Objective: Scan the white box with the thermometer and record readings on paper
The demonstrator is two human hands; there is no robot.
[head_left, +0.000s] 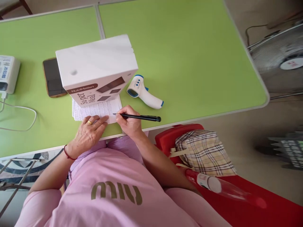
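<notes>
Between the fingers of my right hand [130, 121] is a black pen [148, 118], its tip at the right part of a sheet of paper [97, 110] covered in small handwriting. My left hand [91, 130] lies flat on the lower edge of the paper, fingers stretched out, a gold ring on one finger. A white box [97, 63] printed "NutriMotion" stands over the upper part of the paper and hides it. Just beyond my right hand, a white and blue infrared thermometer [144, 93] rests on the table.
On the green table [184, 56], a smartphone [54, 77] lies partly behind the box. A white device [8, 74] with a cable [33, 119] is at left. A red seat [239, 192] holds a plaid bag [205, 151] and a bottle [220, 186]. At right stands a fan [281, 60].
</notes>
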